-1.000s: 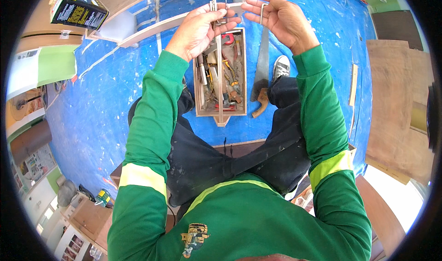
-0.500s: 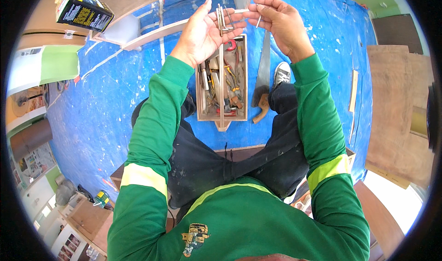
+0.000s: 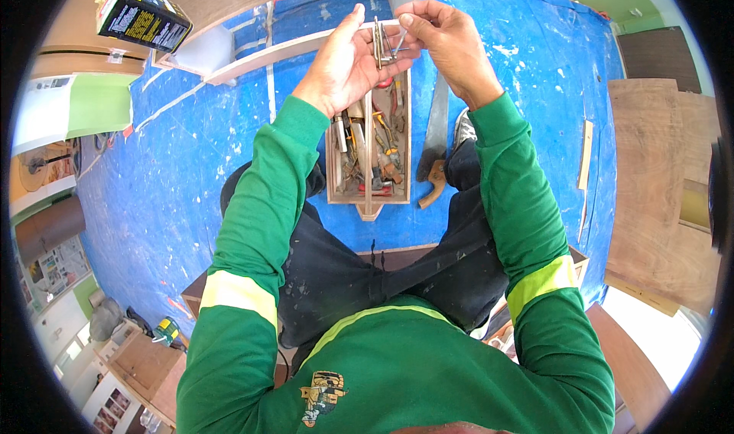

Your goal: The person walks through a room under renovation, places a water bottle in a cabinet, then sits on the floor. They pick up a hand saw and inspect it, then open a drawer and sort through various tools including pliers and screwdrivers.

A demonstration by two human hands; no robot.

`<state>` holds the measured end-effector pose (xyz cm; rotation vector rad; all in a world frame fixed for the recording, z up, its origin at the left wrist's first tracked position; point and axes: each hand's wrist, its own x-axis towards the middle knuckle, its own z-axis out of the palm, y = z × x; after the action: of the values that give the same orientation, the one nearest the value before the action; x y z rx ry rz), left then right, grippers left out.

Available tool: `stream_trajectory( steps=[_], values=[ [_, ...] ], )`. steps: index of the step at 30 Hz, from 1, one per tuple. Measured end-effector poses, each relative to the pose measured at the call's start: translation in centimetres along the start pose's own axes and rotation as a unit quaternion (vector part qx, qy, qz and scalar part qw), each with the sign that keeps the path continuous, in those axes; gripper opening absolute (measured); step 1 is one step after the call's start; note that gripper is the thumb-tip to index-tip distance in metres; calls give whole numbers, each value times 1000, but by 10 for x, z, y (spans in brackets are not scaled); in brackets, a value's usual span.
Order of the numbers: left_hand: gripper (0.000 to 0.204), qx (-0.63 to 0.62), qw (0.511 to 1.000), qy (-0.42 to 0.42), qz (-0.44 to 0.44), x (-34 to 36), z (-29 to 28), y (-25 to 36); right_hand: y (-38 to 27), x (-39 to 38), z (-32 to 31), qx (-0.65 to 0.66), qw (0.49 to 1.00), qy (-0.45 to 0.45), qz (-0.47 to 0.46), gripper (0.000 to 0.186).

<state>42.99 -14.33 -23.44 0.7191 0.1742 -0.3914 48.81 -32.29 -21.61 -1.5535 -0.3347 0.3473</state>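
Note:
My left hand (image 3: 340, 65) is palm up with its fingers stretched out above the far end of the wooden toolbox (image 3: 330, 170). Across the fingers rest several thin metal hex keys (image 3: 378, 44), some with bent ends. Close beside it, my right hand (image 3: 456, 50) is closed, thumb and forefinger pinching a thin metal rod (image 3: 401, 39) over the left fingertips; its far end is too small to make out. Below, the toolbox holds yellow-handled pliers (image 3: 384, 137) and other jumbled hand tools, with a wooden bar running lengthwise over them.
A handsaw (image 3: 437, 128) with a wooden handle lies right of the toolbox on the blue sheet (image 3: 168, 204), near my foot. Long wooden boards (image 3: 267, 52) stand at the far side. A black can (image 3: 144, 17) sits at far left, and plywood panels (image 3: 646, 166) lie at right.
My right hand has moved left, bringing the rod over the left fingers. My left hand has shifted slightly right and nearer, and the keys in it have turned a little.

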Motion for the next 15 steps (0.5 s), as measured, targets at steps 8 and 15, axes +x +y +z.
stream_trajectory(
  steps=[8, 15],
  values=[
    [45, 41, 999, -12, -3, 2, -6, -1, 17, 16, -11, 21, 999, 6, 25, 16],
    [23, 17, 994, 75, 81, 11, -29, -2, 73, -1, -42, 179, 969, -2, 173, 28]
  ],
)
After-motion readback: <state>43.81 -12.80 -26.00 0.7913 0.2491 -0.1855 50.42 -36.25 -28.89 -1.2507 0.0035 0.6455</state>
